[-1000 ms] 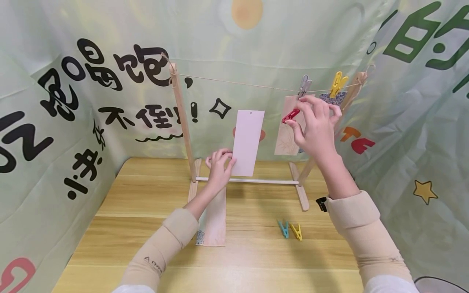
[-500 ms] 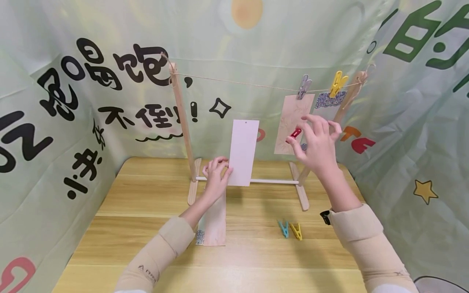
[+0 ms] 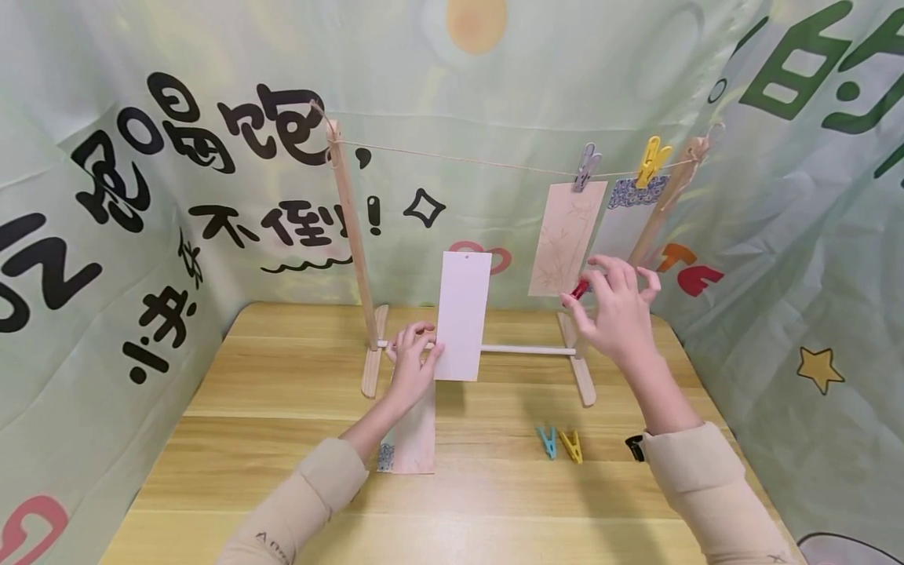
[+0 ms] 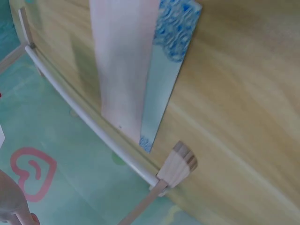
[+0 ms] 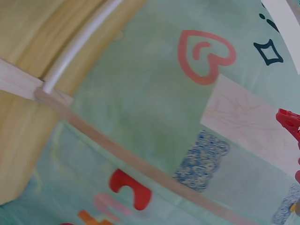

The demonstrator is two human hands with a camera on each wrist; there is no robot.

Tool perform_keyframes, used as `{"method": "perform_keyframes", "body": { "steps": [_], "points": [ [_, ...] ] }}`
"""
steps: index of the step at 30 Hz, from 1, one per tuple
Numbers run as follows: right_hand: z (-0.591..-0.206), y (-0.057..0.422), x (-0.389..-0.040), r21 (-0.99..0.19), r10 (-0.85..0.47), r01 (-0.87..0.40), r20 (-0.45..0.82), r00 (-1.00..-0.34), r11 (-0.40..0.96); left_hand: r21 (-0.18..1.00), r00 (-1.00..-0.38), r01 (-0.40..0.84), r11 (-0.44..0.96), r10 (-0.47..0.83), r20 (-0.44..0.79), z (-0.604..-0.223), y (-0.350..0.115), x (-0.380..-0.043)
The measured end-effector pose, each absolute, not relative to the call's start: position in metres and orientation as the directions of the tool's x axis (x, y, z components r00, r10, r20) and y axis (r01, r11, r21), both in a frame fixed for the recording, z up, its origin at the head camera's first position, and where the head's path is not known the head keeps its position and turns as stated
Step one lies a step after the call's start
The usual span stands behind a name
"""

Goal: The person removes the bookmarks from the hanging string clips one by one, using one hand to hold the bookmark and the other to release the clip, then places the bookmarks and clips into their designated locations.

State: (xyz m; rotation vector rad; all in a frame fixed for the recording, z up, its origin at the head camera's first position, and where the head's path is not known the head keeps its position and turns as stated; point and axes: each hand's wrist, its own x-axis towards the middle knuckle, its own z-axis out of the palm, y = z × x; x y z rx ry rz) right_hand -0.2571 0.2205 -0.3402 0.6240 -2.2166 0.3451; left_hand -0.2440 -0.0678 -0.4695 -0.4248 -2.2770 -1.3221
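My left hand (image 3: pixel 413 369) pinches a plain pale bookmark card (image 3: pixel 462 314) by its left edge, low down. The card stands upright in the air, in front of the rack's bottom bar, a small hole at its top. Between the right hand's (image 3: pixel 617 318) thumb and fingers is a red clothespin (image 3: pixel 580 290), also at the edge of the right wrist view. Behind that hand, a pink card (image 3: pixel 565 235) hangs from the string under a purple clothespin (image 3: pixel 586 169). A blue-patterned card (image 3: pixel 638 192) hangs beside it under a yellow clothespin (image 3: pixel 653 161).
A wooden rack (image 3: pixel 351 235) carries the string (image 3: pixel 452 158) between its posts. Two overlapping cards (image 3: pixel 415 439) lie below the left hand. A teal clothespin (image 3: pixel 547 442) and another yellow clothespin (image 3: pixel 571 446) lie on the table (image 3: pixel 494 502). Printed cloth (image 3: pixel 395 71) surrounds it.
Both hands have come down, away from the string. The pale card has moved down and slightly left with the left hand; the red clothespin has dropped lower, still pinched in the right hand.
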Motion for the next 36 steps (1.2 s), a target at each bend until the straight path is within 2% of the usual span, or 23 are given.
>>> {"method": "perform_keyframes", "body": {
  "steps": [13, 23, 36],
  "points": [
    [-0.38, 0.239, -0.244, -0.126, -0.249, -0.492, 0.738, -0.626, 0.862, 0.748, -0.851, 0.47, 0.47, 0.014, 0.525, -0.49, -0.075, -0.227],
    [-0.407, 0.253, -0.23, -0.198, -0.18, -0.371, 0.613, -0.769, 0.908, 0.73, -0.84, 0.472, 0.494, 0.002, 0.542, -0.513, -0.08, -0.218],
    [-0.437, 0.268, -0.215, -0.223, -0.12, -0.266, 0.509, -0.853, 0.938, 0.743, -0.849, 0.462, 0.484, -0.002, 0.529, -0.532, -0.08, -0.202]
  ]
}}
